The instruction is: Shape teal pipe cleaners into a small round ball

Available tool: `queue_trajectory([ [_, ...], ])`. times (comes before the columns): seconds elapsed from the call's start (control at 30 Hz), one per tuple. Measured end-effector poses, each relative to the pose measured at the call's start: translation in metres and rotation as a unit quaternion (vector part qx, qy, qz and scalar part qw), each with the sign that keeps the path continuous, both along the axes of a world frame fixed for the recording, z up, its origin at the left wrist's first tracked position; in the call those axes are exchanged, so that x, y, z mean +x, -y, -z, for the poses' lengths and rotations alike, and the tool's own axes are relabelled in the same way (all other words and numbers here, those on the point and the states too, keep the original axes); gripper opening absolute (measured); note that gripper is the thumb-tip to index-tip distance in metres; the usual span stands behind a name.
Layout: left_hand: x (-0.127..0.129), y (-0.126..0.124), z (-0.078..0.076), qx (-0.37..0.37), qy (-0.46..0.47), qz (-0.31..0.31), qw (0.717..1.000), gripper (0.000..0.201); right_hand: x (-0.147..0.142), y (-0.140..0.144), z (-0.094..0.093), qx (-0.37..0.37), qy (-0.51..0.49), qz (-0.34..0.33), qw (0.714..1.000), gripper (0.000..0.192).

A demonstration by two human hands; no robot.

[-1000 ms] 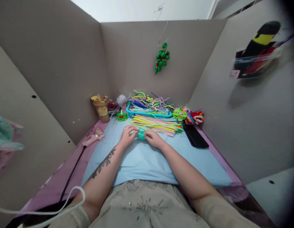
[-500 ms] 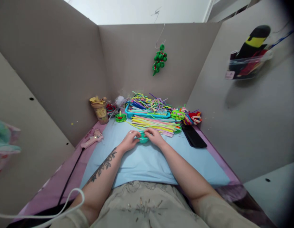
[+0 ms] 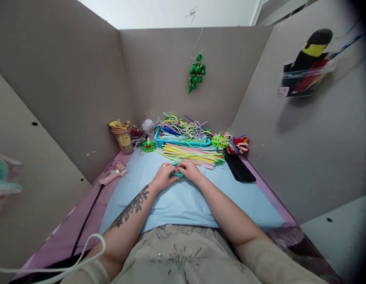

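Observation:
My left hand point(image 3: 163, 176) and my right hand point(image 3: 189, 170) meet over the light blue mat point(image 3: 185, 201), fingers closed together around a small teal pipe-cleaner piece point(image 3: 176, 174) that is mostly hidden between them. Just beyond my fingers lies a flat pile of straight yellow, pink and green pipe cleaners point(image 3: 195, 155). Behind that pile stands a blue tray point(image 3: 183, 142) heaped with tangled pipe cleaners.
A pink glue gun point(image 3: 114, 174) with a black cord lies at the left. A tan cup point(image 3: 123, 136) and a small green figure point(image 3: 148, 146) stand at the back left. Colourful figures point(image 3: 232, 144) and a black flat object point(image 3: 239, 167) sit right. A green ornament point(image 3: 195, 72) hangs on the grey partition.
My hands have closed in more tightly around the teal piece, so less of it shows. The view has shifted slightly; nothing else on the table moved.

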State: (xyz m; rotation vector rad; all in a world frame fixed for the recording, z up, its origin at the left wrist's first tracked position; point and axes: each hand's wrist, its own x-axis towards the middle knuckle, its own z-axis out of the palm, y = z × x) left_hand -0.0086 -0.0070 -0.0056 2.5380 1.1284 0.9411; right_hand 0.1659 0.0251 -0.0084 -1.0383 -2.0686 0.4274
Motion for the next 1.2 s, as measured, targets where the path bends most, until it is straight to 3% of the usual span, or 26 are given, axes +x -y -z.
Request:
queue_trajectory([
  [0.17, -0.009, -0.008, 0.002, -0.039, 0.060, -0.037, 0.997, 0.014, 0.009, 0.000, -0.005, -0.036, -0.083, -0.058, 0.994, 0.014],
  [0.3, -0.018, -0.012, 0.002, -0.081, 0.111, -0.053, 0.989, 0.013, 0.011, 0.000, -0.004, -0.024, -0.035, -0.109, 0.993, 0.011],
  [0.67, -0.019, -0.018, 0.015, -0.026, 0.155, -0.063, 0.986, 0.013, -0.005, -0.003, 0.013, 0.030, -0.034, -0.038, 0.998, 0.008],
  [0.97, -0.014, -0.009, 0.012, 0.034, 0.066, -0.084, 0.994, 0.018, -0.013, -0.002, 0.016, 0.052, -0.029, 0.001, 0.998, 0.003],
  [1.2, -0.012, -0.013, 0.012, 0.017, 0.039, -0.127, 0.991, 0.014, -0.020, 0.000, 0.017, 0.048, -0.039, 0.038, 0.997, 0.004],
])
